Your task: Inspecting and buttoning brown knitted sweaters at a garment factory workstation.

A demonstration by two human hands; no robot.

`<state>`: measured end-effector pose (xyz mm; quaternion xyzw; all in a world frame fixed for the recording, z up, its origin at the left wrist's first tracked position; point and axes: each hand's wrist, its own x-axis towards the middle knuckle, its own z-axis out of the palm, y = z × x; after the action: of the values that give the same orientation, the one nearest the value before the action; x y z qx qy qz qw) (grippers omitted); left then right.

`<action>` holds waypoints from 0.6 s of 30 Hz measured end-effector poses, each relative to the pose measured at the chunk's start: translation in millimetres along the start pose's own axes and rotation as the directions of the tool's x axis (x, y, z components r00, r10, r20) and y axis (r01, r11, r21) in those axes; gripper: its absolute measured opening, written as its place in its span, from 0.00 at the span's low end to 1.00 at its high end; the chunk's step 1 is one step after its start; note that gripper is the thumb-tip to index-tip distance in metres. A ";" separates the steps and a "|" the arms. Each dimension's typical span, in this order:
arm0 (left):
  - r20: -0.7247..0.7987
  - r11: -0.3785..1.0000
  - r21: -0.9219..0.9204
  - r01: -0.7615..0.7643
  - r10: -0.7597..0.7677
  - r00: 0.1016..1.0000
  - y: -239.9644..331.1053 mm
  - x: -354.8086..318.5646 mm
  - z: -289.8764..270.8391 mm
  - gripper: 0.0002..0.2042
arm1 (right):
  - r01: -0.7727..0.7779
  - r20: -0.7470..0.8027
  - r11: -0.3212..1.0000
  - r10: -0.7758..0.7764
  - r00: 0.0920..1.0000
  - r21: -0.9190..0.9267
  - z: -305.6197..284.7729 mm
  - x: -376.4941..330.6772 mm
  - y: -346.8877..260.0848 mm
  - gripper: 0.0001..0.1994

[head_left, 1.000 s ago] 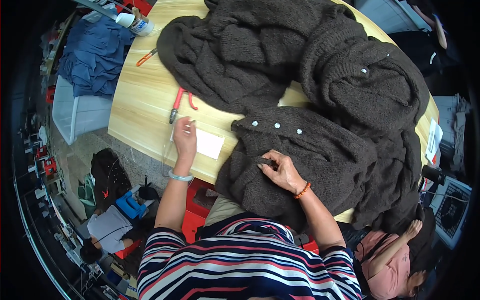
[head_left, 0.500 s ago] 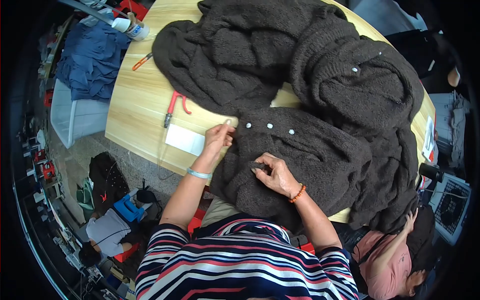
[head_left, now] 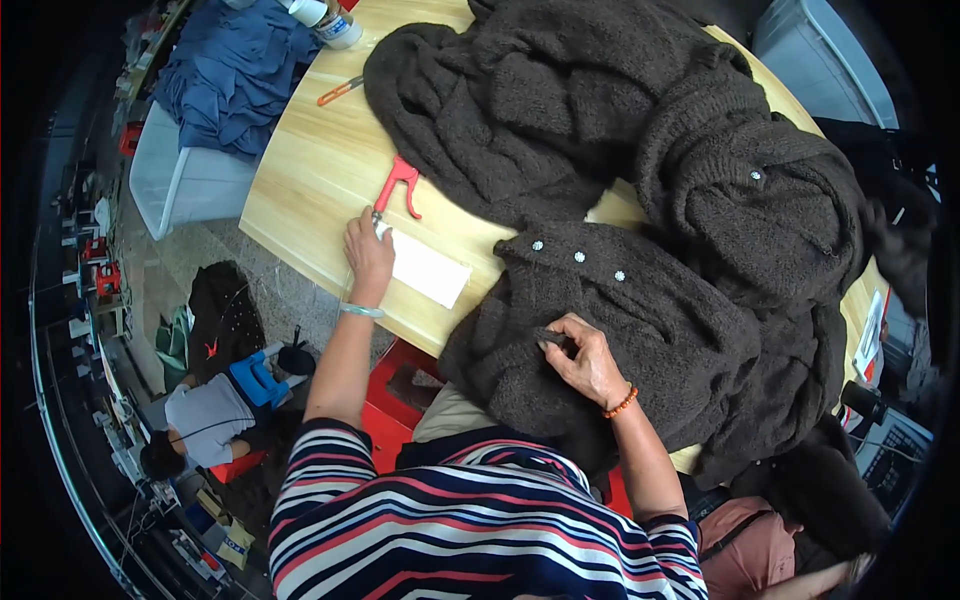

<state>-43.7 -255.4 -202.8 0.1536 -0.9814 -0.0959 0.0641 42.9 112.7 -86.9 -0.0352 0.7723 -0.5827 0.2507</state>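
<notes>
A dark brown knit cardigan with several shiny round buttons lies in front of me on the wooden table. My right hand pinches a fold of it, below the row of buttons. My left hand reaches out to the left with its fingers extended. Its fingertips are at the metal fitting of a red trigger-handled tool, which looks like an air blow gun. Whether they touch the fitting is hard to tell. A blank white strip lies just right of that hand.
More dark brown knitwear is heaped over the table's far side. An orange cutter and a white-capped bottle lie at the far left. Beside the table stands a bin of blue cloth. A co-worker in pink sits at lower right.
My left hand has moved left, away from the cardigan's edge, to the red tool's fitting. My right hand keeps its pinch on the cardigan. The view has shifted somewhat.
</notes>
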 end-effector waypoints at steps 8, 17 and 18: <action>0.340 0.762 -0.539 0.359 -0.193 0.920 -63.0 -50.5 -4.4 0.15 | 0.001 0.030 0.999 0.000 1.000 -0.035 2.3 6.7 7.2 0.05; 0.426 -0.073 -0.747 0.661 -0.816 0.392 -128.1 -300.6 -81.3 0.09 | -0.001 0.109 1.000 0.003 0.994 -0.021 -2.0 10.3 27.1 0.03; 0.445 -0.121 -0.769 0.627 -0.806 0.391 -148.0 -350.3 -73.4 0.09 | -0.039 0.128 0.999 0.035 0.991 0.033 -0.8 11.5 23.6 0.03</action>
<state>341.3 -296.1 -195.9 0.6114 -0.5066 -0.5881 0.1542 38.2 117.0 -112.3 -0.0534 0.7448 -0.5881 0.3107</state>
